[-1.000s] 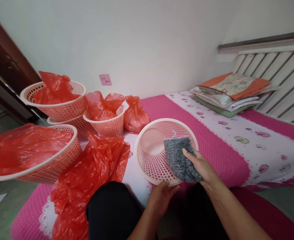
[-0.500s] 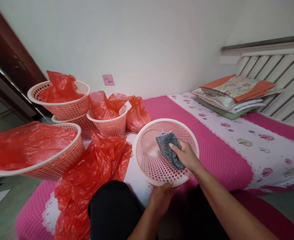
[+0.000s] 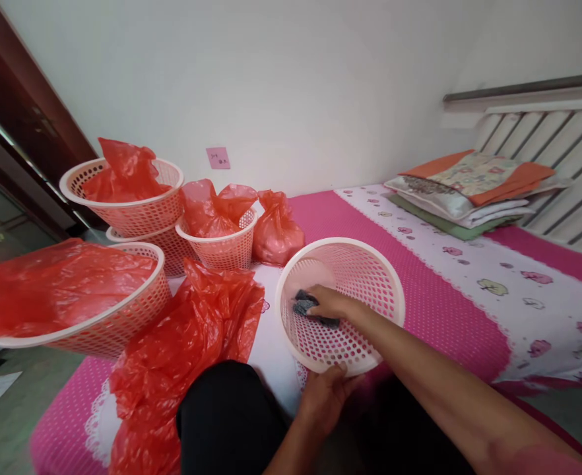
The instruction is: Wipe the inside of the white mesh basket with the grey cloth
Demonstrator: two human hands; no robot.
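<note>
Left hand [image 3: 324,396]: fingers clamped on rim of basket [image 3: 365,280], apparently steadying it | Right hand [image 3: 334,303]: fingers clamped on cloth [image 3: 303,303] (grey, bunched) inside, the tilt likely easing reach.

Dark handwriting [image 3: 222,161] (illegibly small) on the pink note [image 3: 218,158] on the wall [image 3: 321,99]

The held basket [image 3: 370,280] is pale pink, patterned with rows of small holes, and the cloth [image 3: 301,303] is a dark, mottled grey. Bright red colours the plastic bag [image 3: 192,316], while the bedspread [image 3: 434,303] is magenta with fine pale dots, its white band [image 3: 462,277] printed with pink and yellowish-green motifs. The cushion [image 3: 511,191] is orange around a pale floral panel [image 3: 489,173].
</note>
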